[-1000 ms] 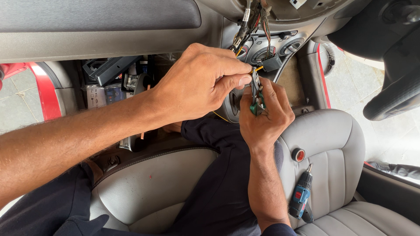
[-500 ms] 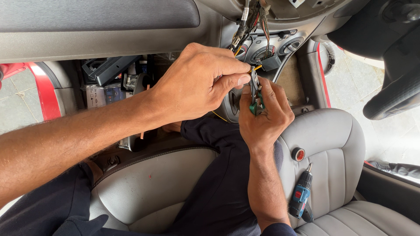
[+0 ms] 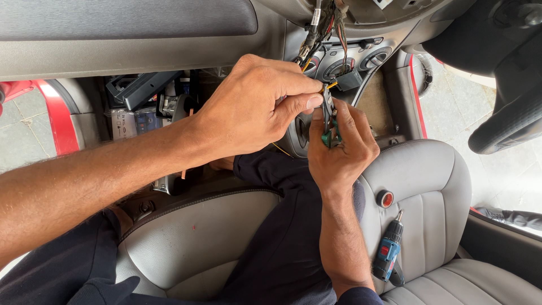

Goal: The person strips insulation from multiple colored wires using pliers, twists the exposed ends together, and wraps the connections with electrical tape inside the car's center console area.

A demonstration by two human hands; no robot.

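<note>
Head view, looking down into a car cabin from between the front seats.

Item: my left hand [image 3: 254, 107], fingers curled, thumb and forefinger pinched on the top of a small dark connector [image 3: 327, 107] with a yellow wire entering it.

Item: my right hand [image 3: 341, 149], palm up from below, fingers closed around a green-handled tool [image 3: 327, 137] whose tip meets the connector. Whether it is pliers or a cutter I cannot tell; my fingers hide most of it.

Item: wire bundle [image 3: 322, 22], hanging loose from the opened dashboard above, several colours, running down to the connector. Both hands work just in front of the round heater controls [image 3: 350, 62].

Item: grey leather seat [image 3: 435, 186] at right, carrying a small blue cordless screwdriver [image 3: 388, 254] and a red round button [image 3: 385, 199], both well apart from my hands. A second grey seat [image 3: 192, 248] sits at left, with my dark trouser leg between them.

Item: footwell clutter [image 3: 141, 101], dark brackets and boxes, behind my left forearm.

Risks, as I judge them: the tool tip sits right against the yellow wire, so a squeeze off line could nick its insulation or crack the connector shell. My pinch is small; a slip could let the connector swing back on the bundle. Pulling hard could strain the hanging wires where they leave the dashboard.
</note>
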